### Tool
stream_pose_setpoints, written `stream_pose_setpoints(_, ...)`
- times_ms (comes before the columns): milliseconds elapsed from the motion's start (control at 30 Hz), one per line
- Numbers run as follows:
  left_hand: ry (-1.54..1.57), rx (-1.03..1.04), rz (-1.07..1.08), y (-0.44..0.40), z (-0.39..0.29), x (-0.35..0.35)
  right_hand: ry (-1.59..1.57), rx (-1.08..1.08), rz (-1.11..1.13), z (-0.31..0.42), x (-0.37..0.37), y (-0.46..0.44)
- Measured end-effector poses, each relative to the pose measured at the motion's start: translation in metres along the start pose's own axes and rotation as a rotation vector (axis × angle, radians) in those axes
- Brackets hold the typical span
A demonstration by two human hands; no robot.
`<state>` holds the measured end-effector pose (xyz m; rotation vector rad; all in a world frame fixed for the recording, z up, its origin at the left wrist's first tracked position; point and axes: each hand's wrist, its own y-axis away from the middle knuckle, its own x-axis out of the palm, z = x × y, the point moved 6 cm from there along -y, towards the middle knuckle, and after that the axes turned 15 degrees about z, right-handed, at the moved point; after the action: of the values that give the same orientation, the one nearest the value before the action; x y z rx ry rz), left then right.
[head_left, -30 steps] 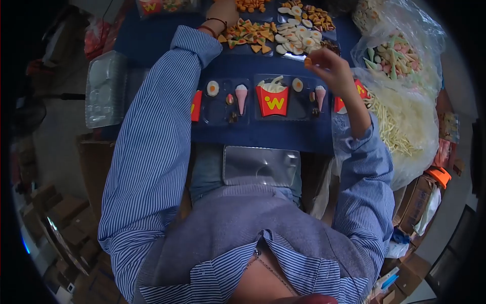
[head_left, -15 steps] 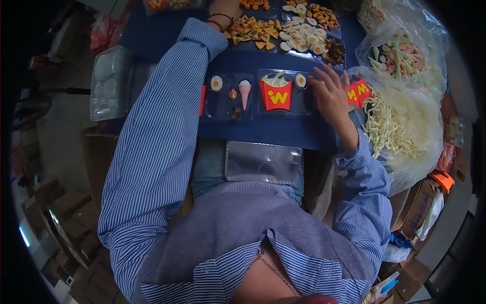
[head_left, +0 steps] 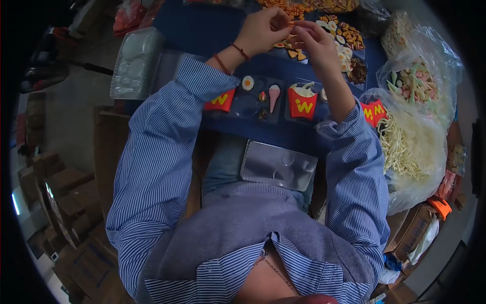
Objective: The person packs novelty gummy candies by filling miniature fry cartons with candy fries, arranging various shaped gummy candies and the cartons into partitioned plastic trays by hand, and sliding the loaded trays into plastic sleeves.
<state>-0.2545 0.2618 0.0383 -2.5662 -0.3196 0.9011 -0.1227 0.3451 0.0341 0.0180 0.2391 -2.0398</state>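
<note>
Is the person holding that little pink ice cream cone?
No, the pink cone lies in the clear tray, apart from the left hand and the right hand.

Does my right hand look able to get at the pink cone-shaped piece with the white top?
Probably yes. The pink cone-shaped piece with the white top looks uncovered in its clear plastic tray, and only bare blue tabletop shows between it and your right hand.

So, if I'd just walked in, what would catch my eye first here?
Probably the red carton with its yellow mark, mid-table, a pink cone to its left. Beyond it, the left hand and right hand nearly meet beside heaped orange pieces. Pale strips lie piled at the right.
</note>
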Motion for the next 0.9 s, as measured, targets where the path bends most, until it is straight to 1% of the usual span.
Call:
stream_pose_setpoints(33, 0.013, 0.003, -0.019, 0.005, -0.005, -0.007, -0.068, 0.023, 0.016, -0.001, 0.009, -0.002)
stream_pose_setpoints(67, 0.008, -0.006, -0.028, 0.016, -0.010, -0.014, -0.038, 0.025, 0.038, 0.000, 0.015, -0.002)
stream_pose_setpoints(133, 0.056, -0.103, 0.096, 0.036, -0.025, -0.022, -0.084, 0.030, 0.098, 0.000, 0.030, 0.000)
stream_pose_setpoints(167, 0.057, -0.109, 0.092, 0.045, -0.026, -0.024, -0.125, 0.036, 0.144, -0.001, 0.038, 0.004)
stream_pose_setpoints(233, 0.177, -0.101, 0.066, 0.060, -0.025, -0.026, -0.102, 0.061, 0.152, 0.002, 0.049, 0.012)
stream_pose_setpoints(267, 0.179, -0.105, 0.061, 0.068, -0.024, -0.025, -0.081, 0.089, 0.154, 0.001, 0.054, 0.017)
stream_pose_setpoints(333, 0.470, -0.270, 0.054, 0.083, -0.015, -0.021, -0.072, 0.067, 0.125, 0.001, 0.061, 0.028)
stream_pose_setpoints(367, 0.472, -0.272, 0.049, 0.088, -0.013, -0.020, -0.063, 0.040, 0.091, 0.002, 0.063, 0.032)
stream_pose_setpoints(433, 0.734, -0.391, 0.023, 0.103, -0.003, -0.010, -0.122, 0.012, 0.097, 0.005, 0.078, 0.039)
stream_pose_setpoints(500, 0.762, -0.387, 0.015, 0.110, -0.005, -0.005, -0.179, -0.015, 0.097, 0.004, 0.084, 0.043)
stream_pose_setpoints(567, 0.789, -0.376, 0.009, 0.112, -0.008, -0.003, -0.183, 0.095, 0.067, -0.005, 0.082, 0.044)
stream_pose_setpoints(600, 0.770, -0.378, 0.037, 0.113, -0.011, -0.003, -0.181, 0.097, 0.065, -0.005, 0.082, 0.045)
stream_pose_setpoints(667, 0.752, -0.379, 0.063, 0.114, -0.016, -0.001, -0.109, 0.048, 0.032, -0.002, 0.079, 0.045)
stream_pose_setpoints(700, 0.886, -0.409, 0.049, 0.116, -0.017, 0.002, -0.108, 0.048, 0.032, -0.002, 0.080, 0.047)
stream_pose_setpoints(733, 1.019, -0.437, 0.035, 0.118, -0.016, 0.005, -0.082, -0.023, -0.033, 0.002, 0.078, 0.051)
stream_pose_setpoints(767, 1.020, -0.437, 0.034, 0.118, -0.015, 0.006, -0.056, -0.094, -0.097, 0.007, 0.075, 0.055)
stream_pose_setpoints(800, 1.116, -0.481, -0.017, 0.121, -0.011, 0.008, -0.056, -0.094, -0.096, 0.007, 0.077, 0.058)
stream_pose_setpoints(833, 1.213, -0.527, -0.070, 0.123, -0.007, 0.011, 0.185, -0.157, -0.092, 0.016, 0.079, 0.063)
stream_pose_setpoints(867, 1.214, -0.529, -0.070, 0.125, -0.007, 0.014, 0.426, -0.218, -0.090, 0.023, 0.083, 0.067)
stream_pose_setpoints(900, 1.247, -0.532, -0.076, 0.125, -0.008, 0.017, 0.425, -0.215, -0.093, 0.023, 0.084, 0.068)
